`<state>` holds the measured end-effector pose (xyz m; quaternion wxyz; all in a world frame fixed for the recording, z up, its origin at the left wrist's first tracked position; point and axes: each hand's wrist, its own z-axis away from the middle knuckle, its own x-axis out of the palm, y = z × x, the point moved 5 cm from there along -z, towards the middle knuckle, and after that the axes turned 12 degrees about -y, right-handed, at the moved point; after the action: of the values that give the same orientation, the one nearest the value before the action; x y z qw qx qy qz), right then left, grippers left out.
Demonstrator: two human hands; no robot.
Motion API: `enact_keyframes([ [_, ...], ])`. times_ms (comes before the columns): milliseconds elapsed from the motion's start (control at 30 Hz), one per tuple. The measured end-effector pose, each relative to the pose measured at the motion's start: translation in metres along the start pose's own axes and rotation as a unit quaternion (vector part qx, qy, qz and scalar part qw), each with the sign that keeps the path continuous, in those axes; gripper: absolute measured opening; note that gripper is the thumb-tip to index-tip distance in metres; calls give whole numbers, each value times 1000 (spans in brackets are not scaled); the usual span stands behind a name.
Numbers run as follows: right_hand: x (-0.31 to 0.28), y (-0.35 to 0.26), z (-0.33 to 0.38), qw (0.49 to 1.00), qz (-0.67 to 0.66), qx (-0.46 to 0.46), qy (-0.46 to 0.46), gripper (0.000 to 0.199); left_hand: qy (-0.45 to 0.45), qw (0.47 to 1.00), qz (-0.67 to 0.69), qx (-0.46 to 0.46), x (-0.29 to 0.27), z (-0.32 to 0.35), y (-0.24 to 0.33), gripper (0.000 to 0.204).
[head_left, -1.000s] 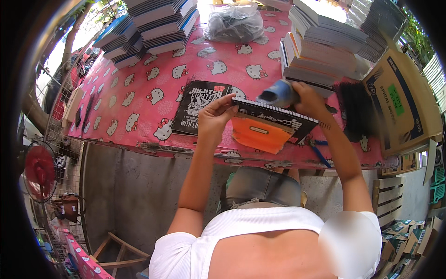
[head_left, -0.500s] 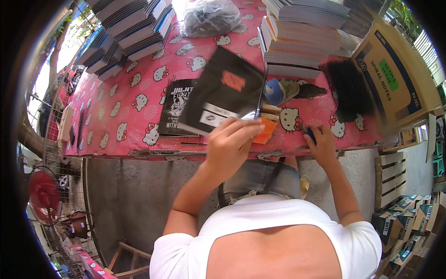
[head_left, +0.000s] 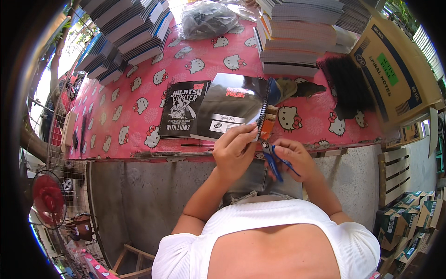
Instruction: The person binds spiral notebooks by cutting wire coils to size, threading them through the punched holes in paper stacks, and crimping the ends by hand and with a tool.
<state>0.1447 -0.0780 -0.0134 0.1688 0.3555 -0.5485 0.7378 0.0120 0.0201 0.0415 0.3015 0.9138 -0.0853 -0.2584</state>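
A black-covered spiral notebook (head_left: 234, 106) lies tilted near the table's front edge, its coil (head_left: 263, 109) along the right side. My left hand (head_left: 234, 151) pinches the notebook's lower right corner beside the coil. In my right hand (head_left: 295, 160) are small blue-handled cutting pliers (head_left: 271, 156), their metal jaws at the lower end of the coil. The fingers are wrapped round the handles, which point down toward my lap. Partly beneath the notebook, another black spiral notebook (head_left: 182, 109) with a white drawing on its cover lies to the left.
Tall stacks of notebooks (head_left: 134, 30) (head_left: 297, 39) stand at the back left and back right. A grey plastic bag (head_left: 206, 21) sits between them. At right, black coils (head_left: 348, 88) lie by an open carton (head_left: 395, 69). A blue cloth-like thing (head_left: 280, 90) and orange piece (head_left: 268, 126) lie near the notebook.
The notebook has come down from a raised tilt to lie lower and flatter. My right hand has moved left with the pliers, bringing them to the coil's lower end.
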Motion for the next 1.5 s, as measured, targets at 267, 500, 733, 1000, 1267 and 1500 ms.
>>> enact_keyframes([
  [267, -95, -59, 50, 684, 595, -127, 401, 42, 199, 967, -98, -126, -83, -30, -53, 19],
  [500, -76, -170, 23, 431, 790, -288, 328, 42, 273, 912, -235, 197, -218, -79, -15, 14],
  [733, 20, -344, -74, 232, 849, -370, 297, 29, -137, 920, -367, -27, -126, -126, -148, 33],
  [1000, 66, -269, -78, 226, 903, -333, 150, 25, -100, 934, 184, -290, -61, -71, -167, 54],
  [1267, 23, -145, -9, 526, 639, -487, 280, 30, -3, 977, 184, -105, -57, -87, -57, 28],
  [1500, -32, -90, -6, 676, 604, -351, 235, 24, -101, 966, 219, -94, -75, -87, -39, 29],
])
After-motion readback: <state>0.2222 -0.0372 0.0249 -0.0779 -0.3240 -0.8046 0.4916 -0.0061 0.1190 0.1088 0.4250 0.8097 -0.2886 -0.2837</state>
